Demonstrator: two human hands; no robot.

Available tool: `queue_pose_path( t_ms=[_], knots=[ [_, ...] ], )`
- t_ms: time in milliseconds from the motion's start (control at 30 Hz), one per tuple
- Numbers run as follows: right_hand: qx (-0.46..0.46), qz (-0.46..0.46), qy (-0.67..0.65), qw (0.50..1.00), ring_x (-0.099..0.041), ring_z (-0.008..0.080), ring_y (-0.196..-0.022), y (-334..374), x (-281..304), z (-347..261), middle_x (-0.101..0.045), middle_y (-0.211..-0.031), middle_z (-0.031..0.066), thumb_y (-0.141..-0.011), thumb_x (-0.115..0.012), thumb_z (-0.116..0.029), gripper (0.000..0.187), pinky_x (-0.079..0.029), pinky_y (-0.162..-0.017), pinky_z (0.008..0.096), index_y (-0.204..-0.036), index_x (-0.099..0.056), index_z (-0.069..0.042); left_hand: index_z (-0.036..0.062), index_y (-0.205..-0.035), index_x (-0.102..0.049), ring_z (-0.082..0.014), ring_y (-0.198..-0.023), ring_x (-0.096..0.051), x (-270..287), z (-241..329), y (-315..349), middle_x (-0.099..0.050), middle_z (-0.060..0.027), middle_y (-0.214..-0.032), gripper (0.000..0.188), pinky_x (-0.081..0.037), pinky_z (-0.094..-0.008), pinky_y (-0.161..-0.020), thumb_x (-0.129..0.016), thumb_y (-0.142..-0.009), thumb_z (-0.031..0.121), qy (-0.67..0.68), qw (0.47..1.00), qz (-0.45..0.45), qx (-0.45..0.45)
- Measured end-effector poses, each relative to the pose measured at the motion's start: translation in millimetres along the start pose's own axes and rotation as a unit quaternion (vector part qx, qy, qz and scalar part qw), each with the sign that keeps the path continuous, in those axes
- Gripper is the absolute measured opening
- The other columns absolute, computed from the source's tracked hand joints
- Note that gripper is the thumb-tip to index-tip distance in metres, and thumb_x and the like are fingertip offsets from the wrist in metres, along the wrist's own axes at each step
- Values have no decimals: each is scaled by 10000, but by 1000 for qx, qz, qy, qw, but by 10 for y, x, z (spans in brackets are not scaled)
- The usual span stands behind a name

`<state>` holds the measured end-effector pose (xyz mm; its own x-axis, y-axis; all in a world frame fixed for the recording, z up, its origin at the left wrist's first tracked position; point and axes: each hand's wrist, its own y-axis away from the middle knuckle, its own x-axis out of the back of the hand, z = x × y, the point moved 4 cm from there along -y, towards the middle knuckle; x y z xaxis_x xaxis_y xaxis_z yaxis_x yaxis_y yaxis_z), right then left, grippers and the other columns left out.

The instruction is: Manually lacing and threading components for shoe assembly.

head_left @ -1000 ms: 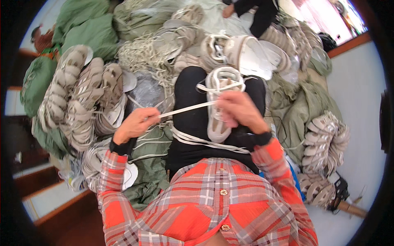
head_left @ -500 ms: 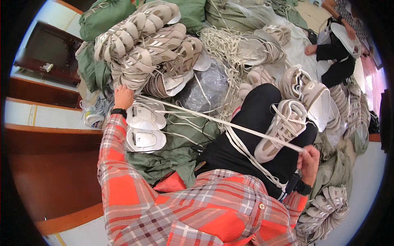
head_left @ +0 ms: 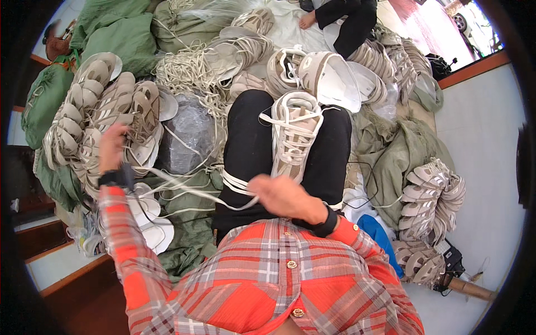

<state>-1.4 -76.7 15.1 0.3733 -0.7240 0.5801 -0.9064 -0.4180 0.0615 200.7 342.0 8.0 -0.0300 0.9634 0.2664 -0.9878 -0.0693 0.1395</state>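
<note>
A beige and white laced sneaker (head_left: 295,131) rests between my black-trousered thighs, its toe toward me. Just in front of its toe is my right hand (head_left: 287,196), fingers curled together at a loose white shoelace (head_left: 192,192). That lace sags leftward across my leg toward my left wrist. My left hand (head_left: 114,146) is raised by a heap of beige shoe uppers (head_left: 70,128); motion smears its fingers, so its grip is unclear. More white laces (head_left: 237,181) lie over my left thigh. White shoe pieces (head_left: 156,231) lie below my left hand.
A tangle of white laces (head_left: 190,70) lies beyond my left knee, near a clear plastic-wrapped bundle (head_left: 190,134). Green sacks (head_left: 114,42) stand at the far left. Another stack of uppers (head_left: 432,198) sits at right. Another person's legs (head_left: 354,25) show at the far side.
My view has turned rightward. The lace stretched taut between my hands now hangs slack. My right hand has come inward to the sneaker's toe, and the sneaker stands straighter between my thighs.
</note>
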Motion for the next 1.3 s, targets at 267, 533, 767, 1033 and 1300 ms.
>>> queue_pose_path(
  t_ms=[267,533,767,1033,1300],
  knots=[
    [-140,172,39,974,-592,234,-482,101,434,409,-582,-573,139,-910,-542,-186,292,-459,-500,343,-1139,-551,-5,29,-854,-643,-293,-648,-648,-3008,556,1324,-645,-146,-679,182,-492,-376,-575,-589,-863,203,-122,941,-275,-154],
    [-268,32,-400,876,-548,125,-424,76,398,347,-645,-706,103,-938,-482,-159,581,-407,-359,252,-1434,-199,-50,53,-766,-590,-361,-628,-605,-3206,686,1309,-614,-159,-679,195,-451,-431,-512,-591,-855,226,-310,895,-208,-245],
    [-209,-49,-490,845,-536,94,-431,137,541,235,-665,-793,64,-967,-446,-198,578,-425,-386,217,-1465,-154,-152,74,-803,-572,-356,-579,-601,-3249,536,1335,-599,-181,-641,194,-467,-473,-511,-566,-845,263,-353,868,-185,-297],
    [-258,-110,-159,946,-518,146,-393,-207,677,428,-547,-563,46,-951,-406,-179,302,-388,-335,271,-1239,-454,-100,48,-743,-548,-396,-553,-599,-3168,624,1369,-577,-200,-578,208,-455,-496,-483,-553,-831,236,-326,893,-207,-231],
    [-168,21,-11,986,-617,356,-635,-184,581,438,-603,-674,191,-856,-505,-166,163,-484,-584,443,-895,-569,-21,80,-714,-590,-365,-537,-621,-3318,562,1469,-611,-164,-584,192,-491,-478,-496,-556,-790,252,-343,882,-197,-258]
  ],
)
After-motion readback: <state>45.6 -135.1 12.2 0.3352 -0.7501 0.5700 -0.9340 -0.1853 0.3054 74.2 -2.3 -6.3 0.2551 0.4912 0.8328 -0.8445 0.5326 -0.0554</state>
